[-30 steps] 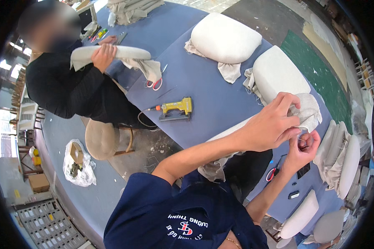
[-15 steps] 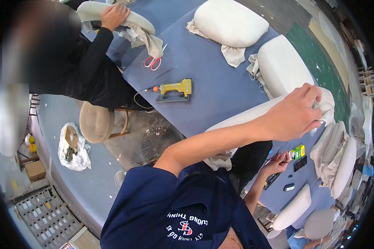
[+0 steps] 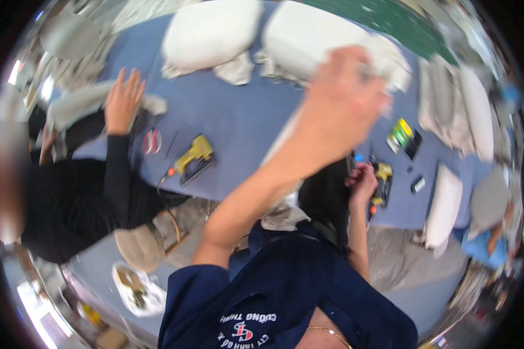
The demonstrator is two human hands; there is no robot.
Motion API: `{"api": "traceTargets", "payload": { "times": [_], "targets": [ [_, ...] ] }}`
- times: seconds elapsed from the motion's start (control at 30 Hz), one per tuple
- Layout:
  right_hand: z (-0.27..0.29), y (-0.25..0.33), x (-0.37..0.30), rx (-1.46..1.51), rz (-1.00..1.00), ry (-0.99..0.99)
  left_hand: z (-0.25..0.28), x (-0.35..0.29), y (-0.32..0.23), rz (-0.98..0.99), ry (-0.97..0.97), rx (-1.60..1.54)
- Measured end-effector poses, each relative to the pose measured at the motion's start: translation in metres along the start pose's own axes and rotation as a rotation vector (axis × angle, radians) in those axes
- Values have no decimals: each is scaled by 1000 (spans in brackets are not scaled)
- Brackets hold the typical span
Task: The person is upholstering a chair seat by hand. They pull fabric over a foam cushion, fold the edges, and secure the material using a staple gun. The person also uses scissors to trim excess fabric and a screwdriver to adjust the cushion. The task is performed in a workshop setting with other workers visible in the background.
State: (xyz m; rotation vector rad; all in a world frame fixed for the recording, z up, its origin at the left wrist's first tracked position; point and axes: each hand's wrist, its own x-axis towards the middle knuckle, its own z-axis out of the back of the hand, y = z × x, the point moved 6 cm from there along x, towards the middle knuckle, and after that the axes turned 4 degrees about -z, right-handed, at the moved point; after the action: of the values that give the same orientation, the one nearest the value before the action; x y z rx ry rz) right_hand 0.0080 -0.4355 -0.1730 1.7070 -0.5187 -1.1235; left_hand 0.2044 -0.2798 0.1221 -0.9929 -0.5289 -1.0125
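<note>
A long, pale upholstered cushion (image 3: 282, 141) lies across my lap, loose cream fabric (image 3: 284, 216) hanging at its near end. My left hand (image 3: 346, 102), blurred, reaches over the cushion's far part with curled fingers pinching at its fabric cover. Lower on the right, my right hand (image 3: 363, 179) has its fingers drawn together near a dark item; what they hold is too small and blurred to name. Right beside that hand lies a yellow staple gun (image 3: 383, 179) on the blue-grey table (image 3: 239, 125).
Two white cushions (image 3: 212, 32) (image 3: 308, 41) stand at the back. Another staple gun (image 3: 195, 156) and red-handled scissors (image 3: 152, 141) lie left. A co-worker's open hand (image 3: 122, 102) hovers over a cushion. Rightward are a green-yellow box (image 3: 399, 135), a phone (image 3: 413, 145) and stacked cushions (image 3: 476, 110).
The view has turned, shifting the scene. My left hand has come closer, still curled at the fabric. The co-worker's hand, earlier on a cushion, is now spread, and their cushion sits lower.
</note>
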Motion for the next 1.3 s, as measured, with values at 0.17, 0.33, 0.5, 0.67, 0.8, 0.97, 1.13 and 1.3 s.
{"api": "traceTargets", "payload": {
  "times": [0.17,0.33,0.5,0.67,0.8,0.97,1.13,1.3],
  "targets": [
    [9,-10,-10,-2,104,159,26,4,39,112,42,0],
    [24,-19,-6,134,94,143,57,-22,99,124,13,-22],
    [26,-29,7,242,26,134,88,-42,137,254,-159,-58],
    [30,-33,13,229,19,120,143,-92,227,557,-249,-169],
    [29,-33,8,314,21,96,142,-101,275,576,-218,-374],
    [20,-40,5,400,-11,127,143,-94,268,637,-212,-381],
    [41,-27,-11,373,1,94,128,-84,256,568,-175,-361],
    [90,-14,-47,338,39,-27,126,-67,250,485,-175,-246]
  ]
}}
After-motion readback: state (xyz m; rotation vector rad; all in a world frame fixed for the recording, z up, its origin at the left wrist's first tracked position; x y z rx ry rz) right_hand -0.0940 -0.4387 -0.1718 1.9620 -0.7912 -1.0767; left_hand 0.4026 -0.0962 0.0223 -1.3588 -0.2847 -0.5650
